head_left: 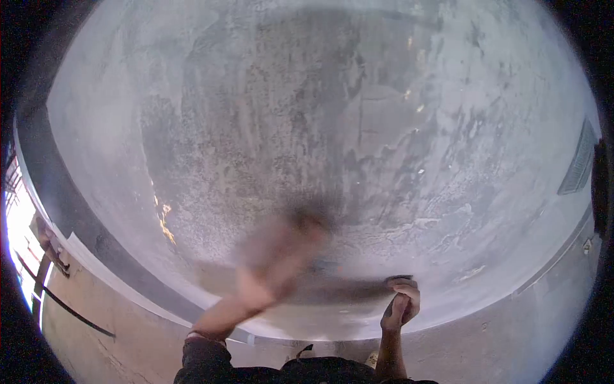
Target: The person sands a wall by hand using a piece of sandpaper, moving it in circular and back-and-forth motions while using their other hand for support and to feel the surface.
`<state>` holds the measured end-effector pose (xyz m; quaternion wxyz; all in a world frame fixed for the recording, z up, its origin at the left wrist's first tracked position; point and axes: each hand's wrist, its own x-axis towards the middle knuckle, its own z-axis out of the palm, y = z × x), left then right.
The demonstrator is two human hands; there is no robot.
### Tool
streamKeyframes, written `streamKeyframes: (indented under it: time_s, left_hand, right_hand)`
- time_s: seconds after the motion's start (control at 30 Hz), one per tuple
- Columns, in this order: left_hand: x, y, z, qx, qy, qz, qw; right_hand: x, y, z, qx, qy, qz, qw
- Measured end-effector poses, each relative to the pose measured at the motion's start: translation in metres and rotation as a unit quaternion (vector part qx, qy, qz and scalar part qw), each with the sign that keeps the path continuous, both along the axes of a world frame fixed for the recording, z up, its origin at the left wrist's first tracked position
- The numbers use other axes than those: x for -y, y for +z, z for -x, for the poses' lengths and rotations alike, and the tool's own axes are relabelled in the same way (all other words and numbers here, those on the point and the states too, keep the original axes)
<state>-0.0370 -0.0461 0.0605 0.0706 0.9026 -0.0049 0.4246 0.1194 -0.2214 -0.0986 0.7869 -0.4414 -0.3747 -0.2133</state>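
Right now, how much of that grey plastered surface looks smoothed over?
Most of the grey plastered surface looks coated, though mottled. In hand: the left hand is motion-blurred mid-stroke; the right hand grips a long dark tool. The pale patchy area on the right looks unfinished.

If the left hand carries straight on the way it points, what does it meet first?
The left hand is motion-blurred, reaching up and slightly right. It likely meets the grey, mottled plastered surface first; it may touch it already, since depth is unclear. The right hand grips a dark handle apart from it.
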Motion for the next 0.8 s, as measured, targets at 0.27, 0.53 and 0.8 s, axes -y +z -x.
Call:
streamKeyframes:
  time_s: [0.27, 0.53, 0.8]
  left_hand:
    - [0.008, -0.040, -0.016, -0.029, 0.055, -0.116, 0.991]
    - [0.026, -0.041, -0.029, -0.059, -0.004, -0.141, 0.988]
    - [0.034, 0.024, -0.046, 0.133, 0.044, -0.091, 0.986]
  right_hand:
    - [0.018, -0.029, -0.007, -0.003, -0.008, 0.057, 0.998]
    - [0.031, -0.045, -0.014, -0.202, 0.107, 0.054, 0.972]
    - [0.048, -0.017, -0.028, -0.138, 0.166, 0.026, 0.976]
